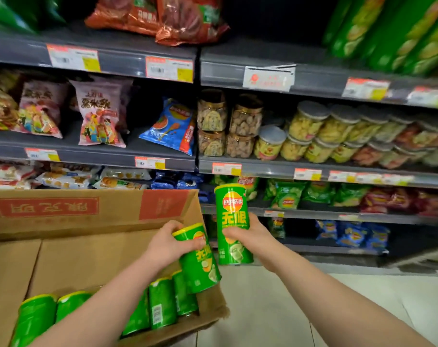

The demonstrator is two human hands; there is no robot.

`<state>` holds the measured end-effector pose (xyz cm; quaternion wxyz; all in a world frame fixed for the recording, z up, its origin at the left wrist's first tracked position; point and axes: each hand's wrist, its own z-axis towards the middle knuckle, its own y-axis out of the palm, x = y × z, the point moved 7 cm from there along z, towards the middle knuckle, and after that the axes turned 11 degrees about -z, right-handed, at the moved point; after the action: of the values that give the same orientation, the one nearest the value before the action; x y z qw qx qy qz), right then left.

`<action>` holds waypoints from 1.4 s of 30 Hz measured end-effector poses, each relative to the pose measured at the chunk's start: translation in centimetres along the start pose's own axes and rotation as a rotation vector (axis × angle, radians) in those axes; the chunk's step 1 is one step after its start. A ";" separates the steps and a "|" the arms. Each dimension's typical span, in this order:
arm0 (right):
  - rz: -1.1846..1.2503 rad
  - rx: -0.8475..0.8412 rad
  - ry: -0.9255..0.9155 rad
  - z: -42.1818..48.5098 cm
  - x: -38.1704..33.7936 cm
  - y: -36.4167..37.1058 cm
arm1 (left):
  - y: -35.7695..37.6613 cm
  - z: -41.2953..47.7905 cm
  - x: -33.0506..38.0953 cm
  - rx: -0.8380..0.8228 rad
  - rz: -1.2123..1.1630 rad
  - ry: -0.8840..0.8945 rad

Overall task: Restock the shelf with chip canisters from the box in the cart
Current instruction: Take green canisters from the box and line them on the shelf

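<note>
Two green canisters are held just right of the box (92, 249): left hand (166, 242) wraps the top of a tilted can (199, 261) over the box's right edge, right hand (248, 230) grips an upright can (233, 221). More cans (161, 305) stand inside the box.

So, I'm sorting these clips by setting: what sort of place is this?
Most likely a supermarket snack aisle: tiered shelves with price tags, packed with snack bags and jars, and an open cardboard box of green chip cans.
</note>
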<state>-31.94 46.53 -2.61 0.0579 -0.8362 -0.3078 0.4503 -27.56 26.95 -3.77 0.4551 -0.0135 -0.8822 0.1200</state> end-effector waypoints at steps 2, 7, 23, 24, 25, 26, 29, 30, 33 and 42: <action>-0.002 0.030 -0.019 -1.3 0.7 -3.1 | 2.5 -0.9 1.9 -0.017 -0.027 0.053; 0.046 0.087 -0.085 -5.2 1.8 -10.5 | 9.2 -3.9 6.6 -0.079 -0.120 0.142; 0.071 0.237 -0.279 -11.3 1.1 -26.2 | 21.2 -9.4 18.1 -0.153 -0.274 0.353; 0.070 0.255 -0.294 -11.3 0.5 -26.9 | 21.4 -9.4 19.0 -0.159 -0.280 0.371; 0.071 0.277 -0.308 -11.2 -0.1 -27.7 | 21.6 -9.4 19.8 -0.167 -0.287 0.386; 0.074 0.295 -0.326 -11.1 -0.8 -28.5 | 21.8 -9.2 20.6 -0.173 -0.301 0.405; 0.076 0.326 -0.373 -10.5 -3.0 -30.7 | 22.2 -8.2 23.4 -0.188 -0.332 0.453; 0.076 0.338 -0.386 -10.1 -3.8 -31.5 | 22.2 -7.6 24.4 -0.188 -0.323 0.468; 0.065 0.382 -0.408 -8.6 -6.6 -33.7 | 21.9 -5.7 27.4 -0.175 -0.311 0.503; 0.004 0.471 -0.493 -3.3 -15.8 -37.9 | 19.3 -0.3 36.1 -0.208 -0.399 0.619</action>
<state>-53.23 68.63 24.82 0.1726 -0.6663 -0.1985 0.6978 -50.12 50.57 20.89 0.7106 0.0769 -0.6958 -0.0707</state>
